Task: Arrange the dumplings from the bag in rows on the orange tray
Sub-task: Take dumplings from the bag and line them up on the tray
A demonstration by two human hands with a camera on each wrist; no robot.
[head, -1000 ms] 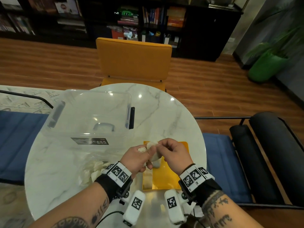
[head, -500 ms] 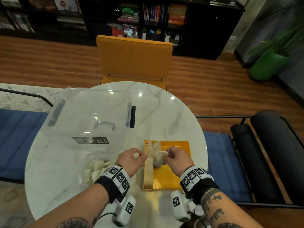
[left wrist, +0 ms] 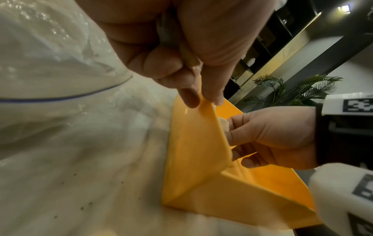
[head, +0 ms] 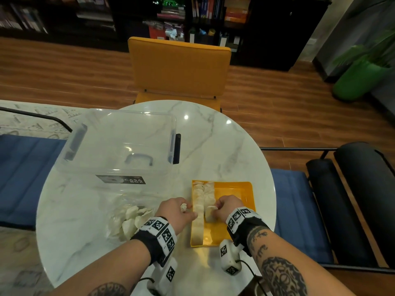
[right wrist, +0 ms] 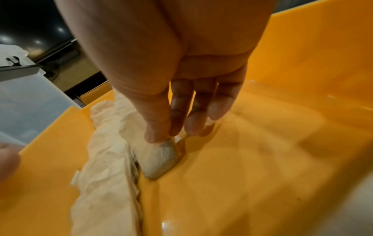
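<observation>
The right hand [head: 224, 207] pinches a pale dumpling [right wrist: 159, 158] by its pleated top edge between thumb and fingertips [right wrist: 155, 135], the belly touching the floor of the orange tray [head: 245, 189] just beside the finished row of dumplings [head: 198, 210] that runs along the tray's left wall. The left hand [head: 177, 212] is curled round a second dumpling [head: 183, 207], and in the left wrist view its fingertips rest on the tray's left rim.

The dumplings look light and soft, probably dusted or chilled, with thin skins that would tear or dent if squeezed across the belly; the crimped seam is likely the safest place to hold, as the right hand does. The glossy tray floor may let one slide or tip unless it leans against its neighbour.

The clear bag [head: 130, 216] with the remaining dumplings lies on the tabletop [head: 213, 142] left of the tray, near the left wrist. A transparent storage box [head: 121, 146] stands behind the bag, and an orange chair [head: 179, 67] sits beyond the tabletop. Nothing blocks the open right part of the tray; the only crowding is the first row itself, which a careless placement could nudge out of line.
</observation>
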